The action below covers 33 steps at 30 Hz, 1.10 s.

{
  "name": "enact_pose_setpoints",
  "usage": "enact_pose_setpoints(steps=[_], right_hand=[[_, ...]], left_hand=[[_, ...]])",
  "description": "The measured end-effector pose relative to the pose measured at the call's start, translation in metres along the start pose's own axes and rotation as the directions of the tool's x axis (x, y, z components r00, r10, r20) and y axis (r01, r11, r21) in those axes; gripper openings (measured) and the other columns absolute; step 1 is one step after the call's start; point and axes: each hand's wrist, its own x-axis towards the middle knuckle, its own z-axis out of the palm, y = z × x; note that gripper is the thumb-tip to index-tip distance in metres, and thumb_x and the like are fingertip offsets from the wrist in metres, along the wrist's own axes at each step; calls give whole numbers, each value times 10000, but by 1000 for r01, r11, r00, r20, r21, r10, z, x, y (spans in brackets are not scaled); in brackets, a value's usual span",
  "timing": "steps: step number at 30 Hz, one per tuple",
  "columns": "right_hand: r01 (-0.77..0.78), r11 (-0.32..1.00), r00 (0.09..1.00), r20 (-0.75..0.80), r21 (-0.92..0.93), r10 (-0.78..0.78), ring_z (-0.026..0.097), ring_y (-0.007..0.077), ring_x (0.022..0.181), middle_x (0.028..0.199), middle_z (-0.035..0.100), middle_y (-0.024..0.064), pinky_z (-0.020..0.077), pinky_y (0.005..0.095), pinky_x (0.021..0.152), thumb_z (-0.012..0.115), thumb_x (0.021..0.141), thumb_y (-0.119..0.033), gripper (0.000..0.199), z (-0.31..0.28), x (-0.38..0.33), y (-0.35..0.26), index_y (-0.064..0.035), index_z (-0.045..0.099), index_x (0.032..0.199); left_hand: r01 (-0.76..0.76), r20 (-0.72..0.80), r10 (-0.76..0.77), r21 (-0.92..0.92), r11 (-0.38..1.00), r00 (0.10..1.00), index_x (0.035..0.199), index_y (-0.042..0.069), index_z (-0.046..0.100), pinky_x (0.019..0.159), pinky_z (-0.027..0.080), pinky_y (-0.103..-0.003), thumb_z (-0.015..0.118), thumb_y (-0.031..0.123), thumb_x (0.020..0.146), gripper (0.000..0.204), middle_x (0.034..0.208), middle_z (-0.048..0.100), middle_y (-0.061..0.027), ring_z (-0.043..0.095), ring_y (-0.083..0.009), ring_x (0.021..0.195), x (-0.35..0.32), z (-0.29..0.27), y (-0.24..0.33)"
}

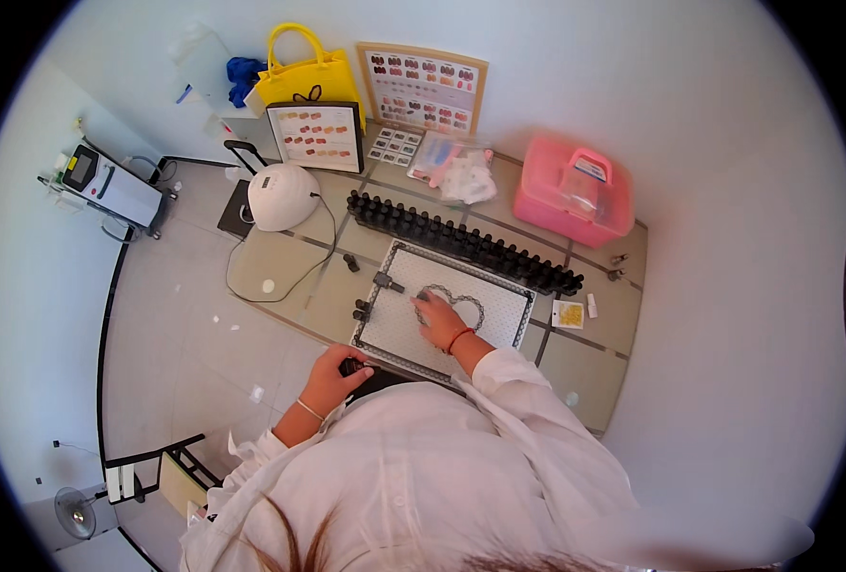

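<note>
A white board (394, 329) with a patterned dark border lies on the tiled table, bearing a dark heart-shaped outline (481, 315). My right hand (441, 322) reaches over the heart's left side. Its fingers are closed at a small dark piece (422, 296), too small to tell its kind. Left of it, a small dark bottle (386, 281) lies on its side on the board. At the table's near edge my left hand (332, 379) is wrapped round another small dark bottle (350, 366), partly hidden by the fingers.
Behind the board runs a long row of black bottles (461, 243). Small dark bottles stand at left (350, 262) and by the board's edge (361, 310). A white nail lamp (283, 197) with a cable, a pink case (576, 195), plastic bags (456, 170) and colour charts (316, 139) stand farther back.
</note>
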Motion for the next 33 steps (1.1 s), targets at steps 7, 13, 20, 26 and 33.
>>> enact_pose_setpoints(steps=[7, 13, 20, 26, 33], right_hand=[[-255, -25, 868, 240, 967, 434, 639, 219, 1006, 1151, 638, 121, 543, 341, 880, 537, 920, 39, 309, -7, 12, 34, -44, 597, 1212], [-225, -295, 856, 333, 929, 395, 655, 212, 950, 1055, 674, 104, 564, 342, 867, 491, 958, -13, 259, -35, -9, 21, -20, 612, 1186], [-205, -328, 849, 334, 922, 410, 665, 202, 923, 1030, 684, 104, 574, 347, 831, 495, 966, -41, 249, -46, -29, 27, -27, 610, 1186], [-287, 222, 738, 67, 932, 671, 685, 227, 881, 1016, 697, 140, 567, 354, 754, 616, 921, -87, 461, -60, -45, 32, -90, 455, 1353], [-373, 889, 736, -500, 264, 457, 704, 222, 820, 872, 716, 146, 547, 334, 707, 721, 851, -171, 333, -105, -65, 100, -9, 632, 1127]], left_hand=[[83, -26, -84, -43, 996, 996, 928, 53, 629, 745, 473, -278, 799, 127, 783, 235, 868, 609, -29, 558, -132, 799, -14, -4, -12], [56, -22, -56, 28, 998, 998, 903, 44, 646, 707, 489, -286, 815, 164, 768, 247, 859, 629, -40, 579, -138, 758, -14, 0, -15], [-26, 32, 25, 48, 998, 999, 899, 50, 649, 704, 483, -301, 810, 162, 764, 238, 846, 613, -51, 576, -163, 759, 1, 6, -8], [-45, 81, 41, 43, 998, 996, 902, 47, 649, 711, 484, -304, 803, 147, 768, 227, 858, 612, -57, 581, -172, 764, 10, 8, 3], [-21, 104, 20, 4, 1000, 994, 909, 49, 649, 709, 488, -297, 801, 136, 773, 221, 860, 618, -52, 586, -165, 763, 14, 5, 1]])
